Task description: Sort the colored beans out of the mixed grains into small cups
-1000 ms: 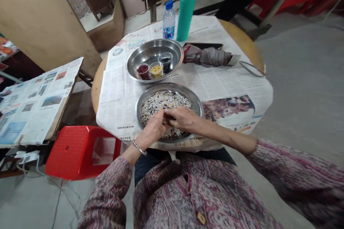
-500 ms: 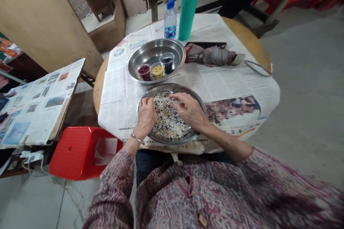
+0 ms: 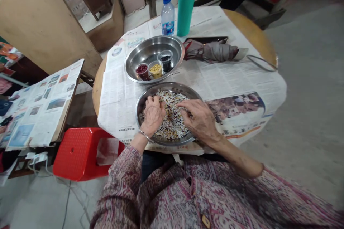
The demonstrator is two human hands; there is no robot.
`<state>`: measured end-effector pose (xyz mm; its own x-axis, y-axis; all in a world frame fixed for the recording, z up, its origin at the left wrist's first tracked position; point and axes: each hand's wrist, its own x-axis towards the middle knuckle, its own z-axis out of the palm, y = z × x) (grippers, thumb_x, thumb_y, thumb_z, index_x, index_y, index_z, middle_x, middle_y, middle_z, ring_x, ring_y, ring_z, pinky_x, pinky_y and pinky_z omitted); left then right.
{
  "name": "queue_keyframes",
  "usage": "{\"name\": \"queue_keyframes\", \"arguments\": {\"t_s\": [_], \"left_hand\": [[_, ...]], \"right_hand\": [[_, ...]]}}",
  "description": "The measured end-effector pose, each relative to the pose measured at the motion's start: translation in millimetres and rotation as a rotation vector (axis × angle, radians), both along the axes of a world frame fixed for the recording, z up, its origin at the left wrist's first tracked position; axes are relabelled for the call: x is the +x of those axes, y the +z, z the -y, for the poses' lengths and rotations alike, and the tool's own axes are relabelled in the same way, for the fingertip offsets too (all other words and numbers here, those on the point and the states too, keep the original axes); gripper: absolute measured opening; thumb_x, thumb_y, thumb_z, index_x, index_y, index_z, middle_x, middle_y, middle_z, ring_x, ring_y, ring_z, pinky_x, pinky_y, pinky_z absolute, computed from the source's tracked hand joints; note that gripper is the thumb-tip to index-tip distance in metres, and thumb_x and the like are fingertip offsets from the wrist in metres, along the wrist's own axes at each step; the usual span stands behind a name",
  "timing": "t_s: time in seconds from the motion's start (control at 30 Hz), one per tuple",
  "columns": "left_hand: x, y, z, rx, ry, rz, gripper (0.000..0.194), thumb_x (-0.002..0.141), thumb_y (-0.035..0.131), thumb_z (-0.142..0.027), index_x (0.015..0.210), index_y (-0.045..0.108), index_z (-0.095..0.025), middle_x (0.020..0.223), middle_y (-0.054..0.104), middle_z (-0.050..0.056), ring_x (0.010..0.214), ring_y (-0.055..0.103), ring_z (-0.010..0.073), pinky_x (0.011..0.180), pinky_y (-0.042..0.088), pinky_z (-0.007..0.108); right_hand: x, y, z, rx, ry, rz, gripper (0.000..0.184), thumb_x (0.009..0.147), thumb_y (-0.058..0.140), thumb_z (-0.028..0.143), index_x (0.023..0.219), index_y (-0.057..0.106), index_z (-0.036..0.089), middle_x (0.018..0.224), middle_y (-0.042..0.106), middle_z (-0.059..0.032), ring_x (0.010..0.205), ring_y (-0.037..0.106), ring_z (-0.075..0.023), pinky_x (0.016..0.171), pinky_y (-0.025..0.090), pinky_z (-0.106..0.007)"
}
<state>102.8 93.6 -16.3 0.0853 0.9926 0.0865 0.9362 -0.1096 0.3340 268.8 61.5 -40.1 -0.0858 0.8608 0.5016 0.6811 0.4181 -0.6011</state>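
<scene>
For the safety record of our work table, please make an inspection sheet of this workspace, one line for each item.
Surface: round wooden table, covered with newspaper.
Job's things: steel plate of mixed grains; behind it, steel bowl holding three small cups with red, yellow and dark contents.
Clutter: folded grey umbrella, teal flask, water bottle.
Hands: left hand, wearing a metal bangle, and right hand both in the grains; no held item visible.
Cables: white cables near the floor, lower left.
Surroundings: red plastic stool, newspaper-covered table at left, concrete floor.
</scene>
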Motion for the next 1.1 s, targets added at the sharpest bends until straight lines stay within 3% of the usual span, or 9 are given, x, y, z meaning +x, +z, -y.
{"name": "queue_keyframes", "arguments": {"t_s": [0.33,0.47,0.6,0.7,0.77,0.93,1.1], "left_hand": [[22.7,11.1,48.6,-0.125,-0.339,0.055,0.014,0.099,0.047,-0.014,0.108,0.057,-0.017,0.108,0.057,0.009,0.105,0.056,0.0215,0.099,0.052,0.037],[16.1,21.3,66.1,-0.149,-0.388,0.081,0.015,0.102,0.045,-0.017,0.110,0.058,-0.020,0.106,0.059,0.006,0.099,0.060,0.0188,0.096,0.053,0.034],[-7.6,21.3,55.4,-0.042,-0.237,0.045,0.019,0.098,0.055,-0.017,0.116,0.058,-0.020,0.111,0.060,0.007,0.108,0.058,0.0211,0.101,0.051,0.037],[-23.7,15.0,37.3,0.000,-0.062,-0.051,0.044,0.086,0.074,-0.024,0.125,0.054,-0.017,0.125,0.054,0.012,0.120,0.051,0.0291,0.105,0.047,0.047],[-27.2,9.7,26.4,-0.019,-0.012,-0.058,0.054,0.081,0.080,-0.030,0.126,0.052,-0.016,0.128,0.053,0.013,0.121,0.051,0.0309,0.105,0.047,0.050],[-11.0,2.4,8.0,-0.108,-0.065,0.034,0.027,0.087,0.068,-0.013,0.113,0.061,-0.014,0.114,0.065,0.011,0.111,0.062,0.0240,0.103,0.050,0.040],[9.8,6.0,3.5,-0.172,-0.119,0.162,0.023,0.084,0.064,-0.004,0.104,0.067,-0.014,0.106,0.072,0.009,0.106,0.066,0.0223,0.101,0.052,0.037]], "right_hand": [[3.0,-6.0,0.9,0.022,-0.008,0.001,0.024,0.092,0.048,0.019,0.100,0.071,0.017,0.097,0.074,-0.0112,0.095,0.065,-0.0272,0.087,0.048,-0.041],[2.6,-8.2,0.8,0.016,0.004,-0.013,0.021,0.093,0.051,0.022,0.096,0.071,0.021,0.095,0.077,-0.0076,0.092,0.068,-0.0254,0.086,0.048,-0.040],[1.8,-6.1,1.7,0.016,0.006,-0.016,0.020,0.092,0.052,0.022,0.097,0.072,0.021,0.096,0.078,-0.0070,0.091,0.071,-0.0246,0.087,0.048,-0.039],[1.2,-4.3,2.1,0.005,0.001,-0.013,0.021,0.092,0.052,0.023,0.097,0.072,0.022,0.096,0.079,-0.0066,0.091,0.071,-0.0245,0.087,0.048,-0.040],[0.9,-3.9,2.2,-0.003,-0.002,-0.020,0.021,0.092,0.052,0.023,0.097,0.072,0.022,0.097,0.079,-0.0065,0.091,0.072,-0.0246,0.088,0.048,-0.040],[0.2,-4.1,2.2,0.017,-0.008,-0.035,0.020,0.091,0.053,0.023,0.096,0.072,0.021,0.096,0.079,-0.0069,0.090,0.072,-0.0241,0.087,0.049,-0.040],[1.0,-2.5,3.4,0.018,-0.029,-0.102,0.020,0.092,0.052,0.023,0.097,0.071,0.022,0.097,0.078,-0.0076,0.092,0.071,-0.0247,0.087,0.050,-0.040]]}}
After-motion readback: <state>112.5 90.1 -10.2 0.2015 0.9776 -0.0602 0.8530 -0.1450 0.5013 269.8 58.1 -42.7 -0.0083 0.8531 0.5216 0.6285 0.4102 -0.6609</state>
